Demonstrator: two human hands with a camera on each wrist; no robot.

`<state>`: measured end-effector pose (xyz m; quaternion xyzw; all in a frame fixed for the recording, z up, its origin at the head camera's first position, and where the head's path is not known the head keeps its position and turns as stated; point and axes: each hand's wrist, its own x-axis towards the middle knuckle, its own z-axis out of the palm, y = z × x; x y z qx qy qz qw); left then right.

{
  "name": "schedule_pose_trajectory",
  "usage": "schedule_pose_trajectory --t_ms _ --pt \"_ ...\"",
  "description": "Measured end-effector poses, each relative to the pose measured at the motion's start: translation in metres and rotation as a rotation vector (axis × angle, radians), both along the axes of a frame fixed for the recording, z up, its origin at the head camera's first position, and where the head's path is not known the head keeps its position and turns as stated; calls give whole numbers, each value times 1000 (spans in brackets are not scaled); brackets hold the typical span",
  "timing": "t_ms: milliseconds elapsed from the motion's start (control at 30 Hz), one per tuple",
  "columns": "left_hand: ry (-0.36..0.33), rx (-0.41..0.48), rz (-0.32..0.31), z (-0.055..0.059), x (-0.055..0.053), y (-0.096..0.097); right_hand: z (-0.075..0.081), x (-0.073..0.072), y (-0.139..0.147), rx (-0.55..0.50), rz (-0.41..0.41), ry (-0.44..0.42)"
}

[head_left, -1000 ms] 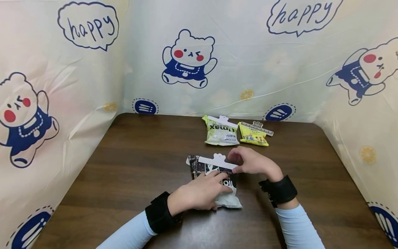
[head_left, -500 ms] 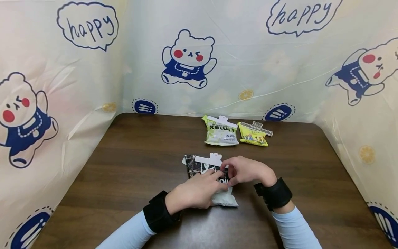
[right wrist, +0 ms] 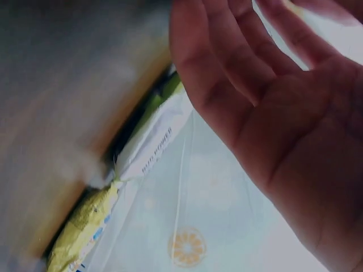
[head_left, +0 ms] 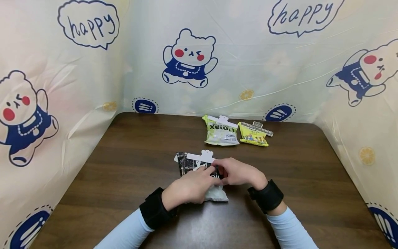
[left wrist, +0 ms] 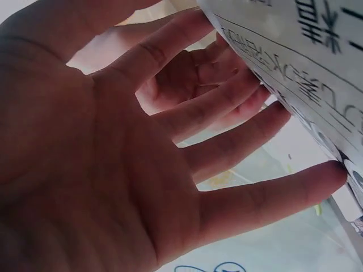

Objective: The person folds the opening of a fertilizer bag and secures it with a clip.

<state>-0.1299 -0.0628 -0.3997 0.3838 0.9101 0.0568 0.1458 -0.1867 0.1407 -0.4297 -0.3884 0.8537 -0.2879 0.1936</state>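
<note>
A black-and-white snack bag point(head_left: 185, 165) lies on the table, closed across its top by a white sealing clip point(head_left: 200, 158). My left hand point(head_left: 188, 187) rests over the bag's middle; in the left wrist view its extended fingers point(left wrist: 249, 205) touch the printed bag point(left wrist: 317, 62). On the bag's right side is my right hand point(head_left: 240, 172), fingertips against the edge below the clip. The right wrist view shows the right hand point(right wrist: 278, 107) with its fingers loosely bent and their tips out of frame. Both hands hide much of the bag's front.
Farther back lie a green-and-white snack bag point(head_left: 221, 135) with a white clip and a smaller yellow bag point(head_left: 253, 137) with a patterned clip. The brown table point(head_left: 140, 148) is enclosed by a printed curtain point(head_left: 242, 62) at the back and sides.
The black-and-white bag has slid left and slightly away along the table with both hands on it. My right hand has moved left from the clip's end to the bag's right edge.
</note>
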Motion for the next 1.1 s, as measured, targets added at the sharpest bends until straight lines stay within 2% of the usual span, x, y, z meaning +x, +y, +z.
schedule_pose_trajectory --t_ms 167,333,667,1000,1100 --pt "-1 -12 26 2 -4 -5 -7 0 -9 -13 -22 62" --pt "-1 -20 37 2 -9 -10 -10 1 -14 -13 -39 82" --pt "18 -19 75 1 -23 -21 -5 6 -16 36 -52 -15" --pt "35 -4 143 0 -40 -36 -1 8 -16 27 -7 -45" --pt "17 -20 172 1 -42 -37 0 9 -17 41 21 -30"
